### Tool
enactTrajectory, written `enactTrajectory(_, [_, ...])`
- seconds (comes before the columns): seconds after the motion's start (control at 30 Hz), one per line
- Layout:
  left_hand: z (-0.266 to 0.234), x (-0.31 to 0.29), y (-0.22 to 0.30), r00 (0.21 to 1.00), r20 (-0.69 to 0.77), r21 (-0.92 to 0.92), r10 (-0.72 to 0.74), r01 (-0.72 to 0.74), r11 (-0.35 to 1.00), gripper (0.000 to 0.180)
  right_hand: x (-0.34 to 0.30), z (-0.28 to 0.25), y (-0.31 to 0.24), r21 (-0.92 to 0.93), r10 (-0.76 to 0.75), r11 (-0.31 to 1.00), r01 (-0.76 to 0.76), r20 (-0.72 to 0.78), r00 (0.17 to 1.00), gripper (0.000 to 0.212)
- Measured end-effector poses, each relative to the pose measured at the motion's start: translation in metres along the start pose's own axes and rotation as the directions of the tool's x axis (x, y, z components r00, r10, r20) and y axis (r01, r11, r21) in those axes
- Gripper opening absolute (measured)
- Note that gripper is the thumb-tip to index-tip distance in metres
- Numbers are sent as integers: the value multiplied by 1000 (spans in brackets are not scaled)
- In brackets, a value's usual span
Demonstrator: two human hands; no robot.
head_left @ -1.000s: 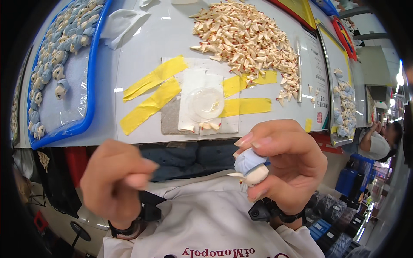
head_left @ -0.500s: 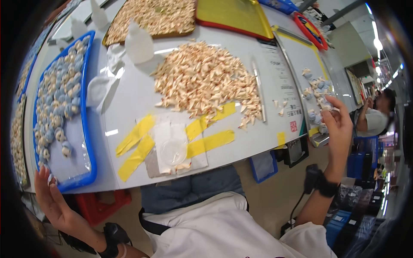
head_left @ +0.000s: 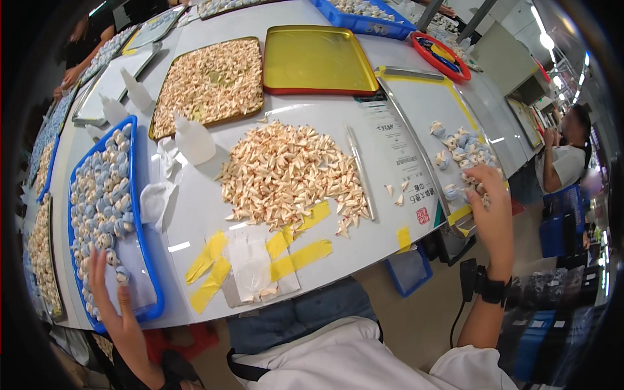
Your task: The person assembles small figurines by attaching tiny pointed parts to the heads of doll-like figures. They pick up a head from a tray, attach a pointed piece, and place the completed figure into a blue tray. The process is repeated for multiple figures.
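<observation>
My left hand (head_left: 118, 318) reaches over the near edge of a blue tray (head_left: 156, 296), fingers stretched apart. Small blue-and-cream rounded figurines (head_left: 101, 188) crowd the tray. One figurine (head_left: 122, 274) lies close to my thumb and fingertips. At the right, my right hand (head_left: 493, 211) is at a loose group of similar figurines (head_left: 465, 146), thumb and index finger apart. A blue-and-white figurine (head_left: 453, 192) lies beside that thumb. Between the hands spreads a heap of small cream pointed pieces with reddish tips (head_left: 292, 172).
Behind the heap stand a tray of cream pieces (head_left: 208, 84), a yellow tray (head_left: 318, 62) and a white squeeze bottle (head_left: 194, 140). Yellow tape strips (head_left: 302, 260) flank a white pad (head_left: 250, 260) near the front edge. A metal ruler-like strip (head_left: 361, 172) lies right of the heap.
The view has shifted, showing more of the far table. My left hand has moved from the tray's front corner to over its inside. My right hand stays by the right-hand figurines, its fingers lower among them.
</observation>
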State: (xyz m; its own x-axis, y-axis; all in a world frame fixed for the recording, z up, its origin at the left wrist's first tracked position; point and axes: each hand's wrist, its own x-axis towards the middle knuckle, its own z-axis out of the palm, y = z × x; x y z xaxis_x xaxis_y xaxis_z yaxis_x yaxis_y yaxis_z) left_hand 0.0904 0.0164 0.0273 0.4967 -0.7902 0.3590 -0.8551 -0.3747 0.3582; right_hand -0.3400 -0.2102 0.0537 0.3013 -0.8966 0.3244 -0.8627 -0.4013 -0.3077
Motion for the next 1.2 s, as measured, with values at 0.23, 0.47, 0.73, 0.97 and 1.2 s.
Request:
enactTrajectory(0.23, [7, 1, 10, 985, 174, 29, -15, 10, 1000, 29, -16, 0, -3, 53, -20, 998, 16, 74, 997, 27])
enactTrajectory(0.47, [3, 4, -18, 993, 78, -10, -90, 91, 996, 26, -17, -3, -10, 130, -43, 991, 40, 20, 999, 27])
enactTrajectory(0.73, [5, 4, -16, 990, 31, -136, -138, 141, 981, 26, -23, 7, -2, -173, -63, 983, 56, -32, 997, 28])
enactTrajectory(0.97, [8, 0, -21, 990, -7, -164, -140, 137, 977, 24, -25, -8, 8, -31, 9, 999, -11, -93, 996, 27])
enactTrajectory(1.2, [8, 0, -24, 994, -10, -93, -108, 106, 990, 25, 9, -28, 56, 113, 64, 992, -62, -14, 998, 25])
